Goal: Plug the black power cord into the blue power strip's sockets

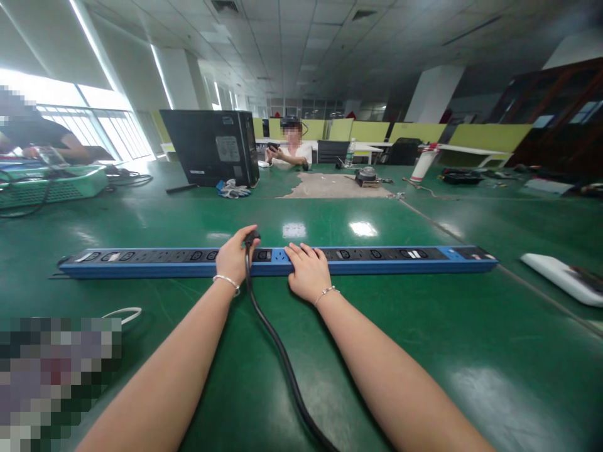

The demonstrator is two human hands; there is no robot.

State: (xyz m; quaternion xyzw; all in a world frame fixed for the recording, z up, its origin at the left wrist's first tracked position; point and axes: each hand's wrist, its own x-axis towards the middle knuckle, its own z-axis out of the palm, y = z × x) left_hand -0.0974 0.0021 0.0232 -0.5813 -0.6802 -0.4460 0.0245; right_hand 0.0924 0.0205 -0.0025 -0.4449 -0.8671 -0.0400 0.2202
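Observation:
A long blue power strip (155,269) with black socket panels lies across the green table. Near its middle, my left hand (234,254) grips the black plug (252,238) of a power cable just above the sockets; whether the plug touches a socket is hidden by the fingers. The black cable (282,355) hangs from the plug and curves toward the bottom edge. My right hand (308,271) rests on the strip just right of centre, fingers spread over a blue socket section, holding nothing.
Behind the strip stand a black computer case (207,147) and gloves (233,189). A green basket (75,186) is at the left, a white device (560,279) at the right. One person (294,150) sits across the table, another (44,135) at far left.

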